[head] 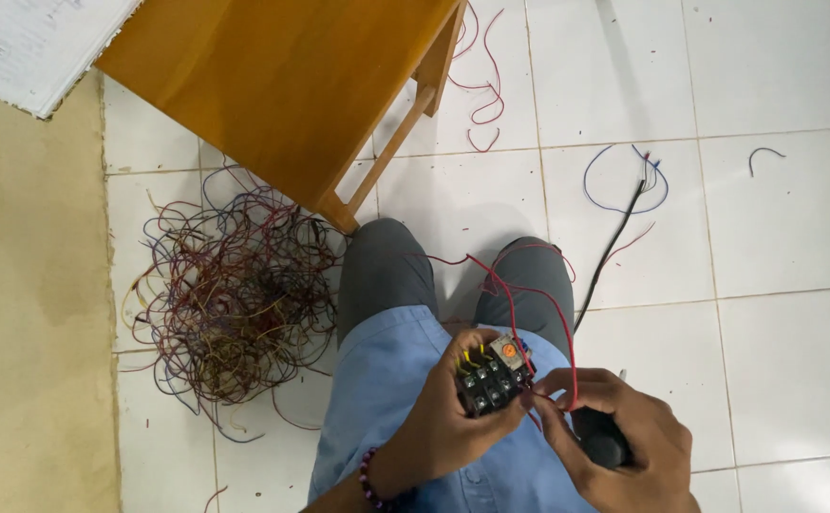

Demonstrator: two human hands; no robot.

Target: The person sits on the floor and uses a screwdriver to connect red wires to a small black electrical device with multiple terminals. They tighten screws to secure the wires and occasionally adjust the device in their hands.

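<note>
While over lap | left hand (443, 418) grips relay (493, 378), terminals up | right hand (614, 432) just right, clenches screwdriver (600, 437), pinches red wire (538, 313) at relay edge

black relay socket (493, 380), red wire (529, 313) attached

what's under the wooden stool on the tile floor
Under the orange-brown wooden stool, only white floor tiles show past its edges, plus the edge of a tangled pile of coloured wires by one leg. The seat hides the floor directly beneath.
</note>
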